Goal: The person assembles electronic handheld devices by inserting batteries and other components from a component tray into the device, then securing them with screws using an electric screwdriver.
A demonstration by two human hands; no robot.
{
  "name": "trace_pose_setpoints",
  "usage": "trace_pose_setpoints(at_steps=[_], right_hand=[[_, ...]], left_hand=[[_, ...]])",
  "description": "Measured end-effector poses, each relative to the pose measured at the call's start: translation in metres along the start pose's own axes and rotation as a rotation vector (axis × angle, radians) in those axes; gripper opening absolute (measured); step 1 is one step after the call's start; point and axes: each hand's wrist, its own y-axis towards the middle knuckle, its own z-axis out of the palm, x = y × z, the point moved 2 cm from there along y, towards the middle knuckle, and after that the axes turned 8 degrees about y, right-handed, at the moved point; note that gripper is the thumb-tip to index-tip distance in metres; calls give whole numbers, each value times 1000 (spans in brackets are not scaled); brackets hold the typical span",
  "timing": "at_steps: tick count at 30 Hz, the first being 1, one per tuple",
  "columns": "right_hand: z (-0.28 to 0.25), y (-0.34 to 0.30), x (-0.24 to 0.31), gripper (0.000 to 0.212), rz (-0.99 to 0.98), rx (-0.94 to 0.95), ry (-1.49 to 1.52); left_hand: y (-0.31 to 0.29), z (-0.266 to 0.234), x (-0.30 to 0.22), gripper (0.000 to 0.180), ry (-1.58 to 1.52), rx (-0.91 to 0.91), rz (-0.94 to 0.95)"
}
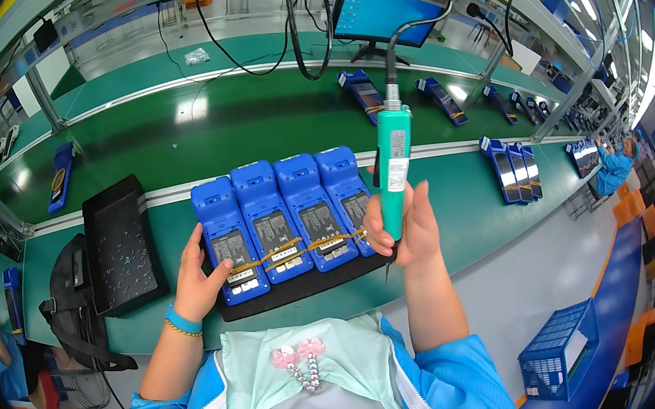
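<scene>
Several blue handheld terminals (292, 218) lie side by side, backs up, on a black pad (310, 289) at the bench edge in front of me. Yellow-brown elastic bands run across their lower ends. My left hand (200, 277) grips the edge of the leftmost terminal (230, 240), thumb on its back and fingers along its left side. In my right hand (410, 226) is a green electric screwdriver (392, 163), held upright over the right end of the row. Its thin bit points down, apart from the terminals, and its cable rises from the top.
Left of the pad stands a black tray (124, 250) of small screws, beside a black bag (68, 300). More terminals (511, 170) lie on the bench at right and on the green conveyor (266, 105). A monitor (382, 18) stands behind. Co-workers (613, 166) sit to either side; a blue crate (561, 350) is at right.
</scene>
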Motion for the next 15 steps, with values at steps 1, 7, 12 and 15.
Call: trace_pose_setpoints(at_steps=[1, 7, 12, 15], right_hand=[[1, -1, 1, 69, -42, 145, 28], [-2, 2, 4, 63, -53, 135, 31], [33, 2, 3, 54, -184, -44, -321], [39, 3, 4, 53, -66, -58, -418]], left_hand=[[0, 0, -3, 84, 62, 2, -2], [-4, -1, -5, 83, 203, -30, 67], [-5, -1, -5, 82, 229, -35, 81], [-5, 1, 2, 82, 240, -37, 112]])
